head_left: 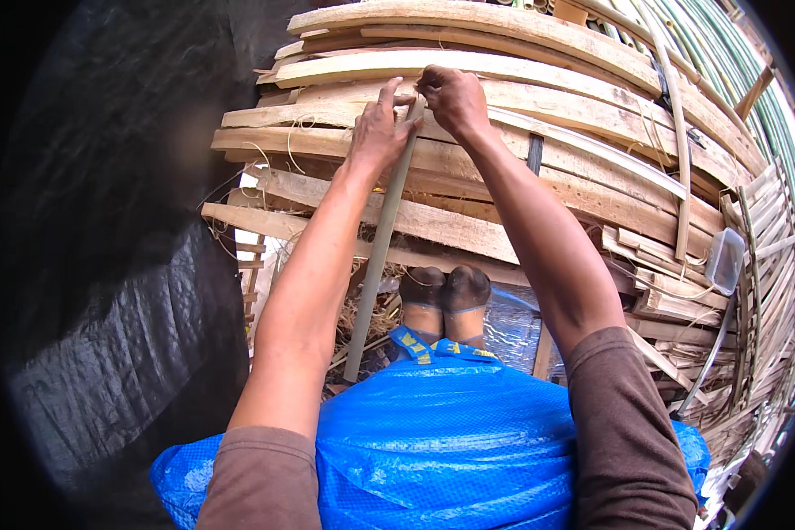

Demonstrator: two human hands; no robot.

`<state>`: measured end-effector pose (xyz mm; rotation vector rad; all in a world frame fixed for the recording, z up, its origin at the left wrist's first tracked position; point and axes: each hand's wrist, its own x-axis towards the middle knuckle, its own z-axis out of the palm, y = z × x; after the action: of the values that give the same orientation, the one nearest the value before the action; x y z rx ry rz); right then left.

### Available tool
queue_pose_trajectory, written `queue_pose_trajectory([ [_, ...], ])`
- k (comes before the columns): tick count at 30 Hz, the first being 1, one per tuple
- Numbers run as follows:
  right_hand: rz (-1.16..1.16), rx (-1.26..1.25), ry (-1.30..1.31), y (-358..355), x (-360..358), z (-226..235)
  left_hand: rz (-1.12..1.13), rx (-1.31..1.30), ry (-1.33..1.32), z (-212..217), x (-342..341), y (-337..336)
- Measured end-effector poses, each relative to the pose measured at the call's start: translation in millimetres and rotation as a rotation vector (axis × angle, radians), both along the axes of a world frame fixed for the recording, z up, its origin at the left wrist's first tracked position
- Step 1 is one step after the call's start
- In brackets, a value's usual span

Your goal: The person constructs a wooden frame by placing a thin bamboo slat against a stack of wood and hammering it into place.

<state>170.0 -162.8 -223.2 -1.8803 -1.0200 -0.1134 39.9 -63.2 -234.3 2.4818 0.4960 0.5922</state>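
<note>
A long, narrow grey-green stick, which looks like a bamboo strip, runs from between my hands down toward my lap, its upper end tilted slightly right. My left hand grips it close to the top, thumb on one side and fingers on the other. Right at that upper end, my right hand is closed with its fingertips pinched together. Whatever they pinch is hidden by the fingers. Both hands are over a stack of rough wooden planks.
A blue woven plastic sheet covers my lap, with my two feet or knees beyond it. Black sheeting hangs at left. At right are a clear plastic container and piled wood strips. Green poles lie at the far right.
</note>
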Motion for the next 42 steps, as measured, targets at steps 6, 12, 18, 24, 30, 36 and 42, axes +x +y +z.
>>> queue_pose_trajectory([
  [6,-0.026,-0.093,-0.183,2,-8,2,0.039,-0.020,0.034,3,-2,0],
  [12,0.005,0.008,-0.220,-1,-8,-1,0.035,-0.051,-0.005,-2,-1,-1],
  [18,0.014,-0.012,-0.196,-1,-5,1,0.045,0.026,-0.071,-7,1,1],
  [24,0.025,-0.120,-0.321,3,-6,5,0.045,-0.052,-0.123,-4,-1,-4],
  [30,0.050,-0.027,-0.339,1,-10,4,0.100,0.238,-0.066,-15,-2,0],
  [36,0.048,-0.068,-0.367,3,-9,3,0.224,-0.096,-0.184,-3,12,-15],
  [42,0.021,-0.094,-0.336,1,-13,10,0.323,-0.144,-0.255,-5,38,-16],
])
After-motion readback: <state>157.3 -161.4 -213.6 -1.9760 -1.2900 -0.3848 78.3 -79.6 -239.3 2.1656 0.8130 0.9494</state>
